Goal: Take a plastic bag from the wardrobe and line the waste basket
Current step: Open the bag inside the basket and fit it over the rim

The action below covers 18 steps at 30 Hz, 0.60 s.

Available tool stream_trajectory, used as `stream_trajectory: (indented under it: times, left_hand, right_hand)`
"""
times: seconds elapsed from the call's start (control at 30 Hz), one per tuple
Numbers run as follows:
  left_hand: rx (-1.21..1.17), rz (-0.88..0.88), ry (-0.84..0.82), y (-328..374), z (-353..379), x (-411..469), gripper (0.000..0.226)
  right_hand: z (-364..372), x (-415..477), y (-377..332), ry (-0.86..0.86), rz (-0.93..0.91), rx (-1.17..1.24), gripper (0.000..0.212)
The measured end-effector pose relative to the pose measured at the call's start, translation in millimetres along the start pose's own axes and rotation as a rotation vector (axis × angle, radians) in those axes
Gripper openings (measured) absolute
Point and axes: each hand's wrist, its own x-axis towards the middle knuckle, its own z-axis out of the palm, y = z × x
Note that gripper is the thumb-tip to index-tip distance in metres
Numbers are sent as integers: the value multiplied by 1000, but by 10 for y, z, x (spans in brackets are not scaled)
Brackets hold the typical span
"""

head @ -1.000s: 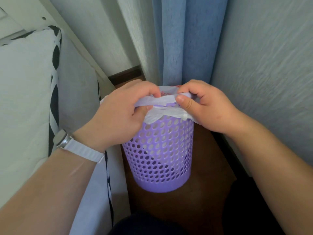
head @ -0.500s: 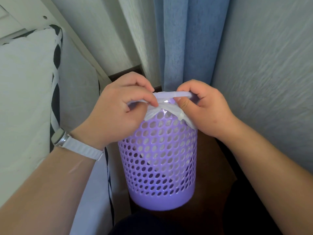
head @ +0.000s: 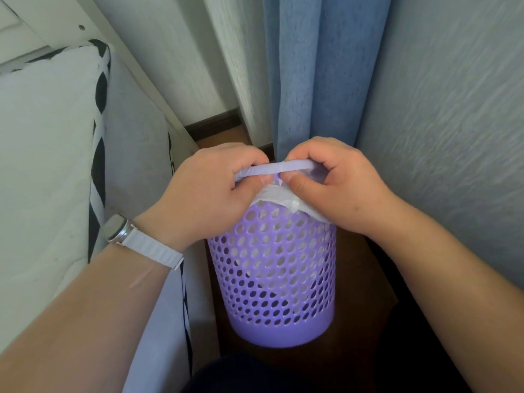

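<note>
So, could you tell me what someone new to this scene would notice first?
The purple perforated waste basket stands on the dark floor in the centre, between a white cushion on the left and a blue curtain behind. Above its rim, the left hand and right hand pinch a stretched strip of the pale plastic bag.

One basket (head: 272,279), one bag (head: 279,198), two hands, one watch (head: 119,229).
</note>
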Motion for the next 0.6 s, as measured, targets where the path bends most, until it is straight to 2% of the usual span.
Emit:
stream_trajectory:
  times: [0.13,0.3,0.43,0.53,0.6]
  left_hand:
    - [-62,25,31,-47,-51,8,17]
    - [-94,34,27,-45,-69,13,19]
    - [-128,0,32,-25,-95,2,13]
    - [-44,82,2,56,-54,26,25]
    - [36,126,-4,113,-10,40,25]
  right_hand:
    - [-231,61,95,-14,-69,-35,32]
    - [-279,59,179,40,-57,-38,17]
    - [-152,21,122,125,-4,-88,30]
    - [-30,0,76,124,-17,-127,31]
    - [46,-11,49,124,-39,-136,29]
